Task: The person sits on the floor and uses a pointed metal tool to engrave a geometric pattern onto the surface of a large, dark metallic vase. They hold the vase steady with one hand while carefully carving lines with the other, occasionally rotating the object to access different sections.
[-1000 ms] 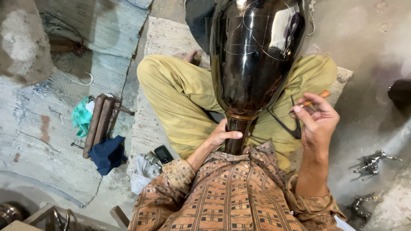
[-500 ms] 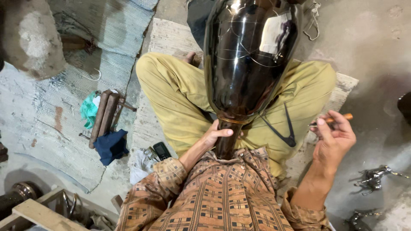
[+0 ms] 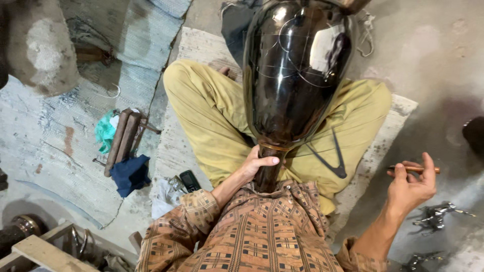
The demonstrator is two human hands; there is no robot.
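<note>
A large glossy black vase (image 3: pixel 295 75) with thin scratched lines on its belly lies across my lap, its neck pointing toward my chest. My left hand (image 3: pixel 257 166) is wrapped around the narrow neck just below the body. My right hand (image 3: pixel 411 186) is held out to the right, away from the vase, gripping a slim orange-brown pencil-like tool (image 3: pixel 421 170) between its fingers. I sit cross-legged in yellow-green trousers (image 3: pixel 212 121) and a brown checked shirt. A dark compass-like tool (image 3: pixel 335 161) rests on my right thigh.
A small black phone (image 3: pixel 190 180) lies by my left knee. To the left are wooden handles (image 3: pixel 123 138), a blue cloth (image 3: pixel 129 174) and a teal cloth (image 3: pixel 105 131) on a worn mat. Metal pieces (image 3: pixel 438 215) lie at the right; wooden slats (image 3: pixel 40 249) at the bottom left.
My right hand with the tool has swung out from the vase's lower side to the right. The left hand has stayed on the neck. The view has shifted slightly.
</note>
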